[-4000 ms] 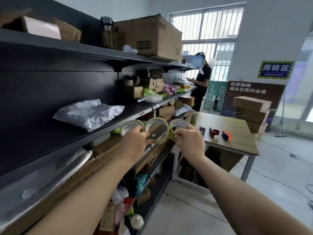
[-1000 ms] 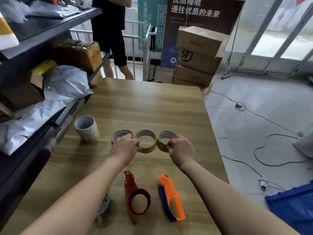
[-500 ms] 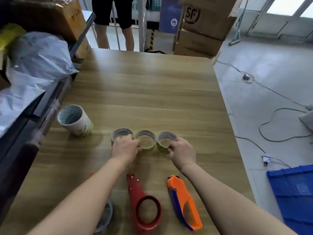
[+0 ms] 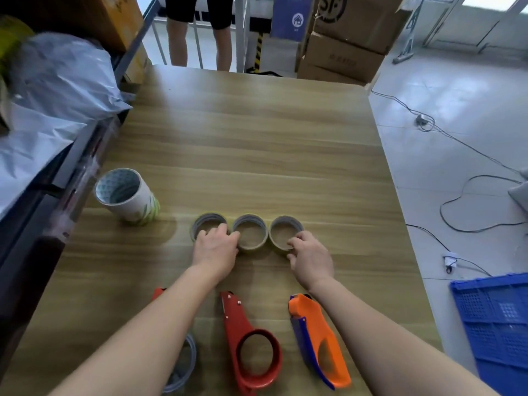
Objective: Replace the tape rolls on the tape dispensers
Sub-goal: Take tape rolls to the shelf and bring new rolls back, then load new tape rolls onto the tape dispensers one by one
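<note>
Over on the left a dark shelf [image 4: 71, 155] carries crumpled grey plastic bags [image 4: 60, 87], and just beside it on the wooden table [image 4: 257, 132] stands a white tube with green print [image 4: 128, 198], its open mouth tipped up. Towards the middle three tape rolls lie flat in a row, touching one another. The left hand [image 4: 215, 250] has its fingers curled over the near rim of the left tape roll [image 4: 208, 218], with the thumb side against the middle tape roll [image 4: 253, 247], so it is clamped on that first roll. The right hand [image 4: 311, 258] pinches the near wall of the right tape roll [image 4: 275, 244] with bent fingertips. Nearer the person, a greyish ring [image 4: 187, 364] shows under the left forearm, with a bit of red [image 4: 158, 292] beyond it; what it belongs to is hidden. Next lies the red dispenser [image 4: 245, 335], flat, with nothing in its hoop, and beside it, apart, the orange-and-blue dispenser [image 4: 317, 335]. Past the table's far edge stand cardboard boxes [image 4: 343, 50] and someone's bare legs [image 4: 177, 38]. On the floor to the right trail dark cables [image 4: 468, 192], and a blue crate [image 4: 497, 324] sits at the edge.
</note>
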### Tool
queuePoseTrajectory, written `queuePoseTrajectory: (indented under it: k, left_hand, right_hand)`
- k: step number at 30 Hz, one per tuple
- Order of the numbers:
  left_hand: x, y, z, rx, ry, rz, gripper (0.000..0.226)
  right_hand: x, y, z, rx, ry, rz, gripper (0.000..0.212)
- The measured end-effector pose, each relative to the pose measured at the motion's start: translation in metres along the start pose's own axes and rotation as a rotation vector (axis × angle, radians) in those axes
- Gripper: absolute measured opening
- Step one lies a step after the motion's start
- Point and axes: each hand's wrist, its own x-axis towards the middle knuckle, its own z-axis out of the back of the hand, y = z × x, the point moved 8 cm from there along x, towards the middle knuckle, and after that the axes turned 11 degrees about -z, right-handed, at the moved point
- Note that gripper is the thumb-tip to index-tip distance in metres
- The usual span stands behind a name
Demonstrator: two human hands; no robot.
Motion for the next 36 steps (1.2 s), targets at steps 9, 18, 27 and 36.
queuePoseTrajectory:
  k: [9,18,27,36]
  left_hand:
    - [-0.016,-0.011,0.018,0.043,-0.049,-0.035,0.053]
    - [-0.030,-0.059,0.029,0.079,-0.024,-0.179,0.043]
    - [-0.033,-0.101,0.026,0.062,-0.022,-0.245,0.048]
    - [0.008,-0.121,0.005,0.176,0.180,-0.184,0.060]
  right_hand:
    - [-0.033,-0.017,0.011,0.009,-0.031,-0.041,0.055]
    - [-0.076,-0.028,0.010,-0.103,-0.016,0.083,0.050]
    - [-0.110,-0.056,-0.011,-0.115,0.204,-0.006,0.091]
    - [-0.108,-0.088,-0.028,-0.015,0.225,-0.076,0.092]
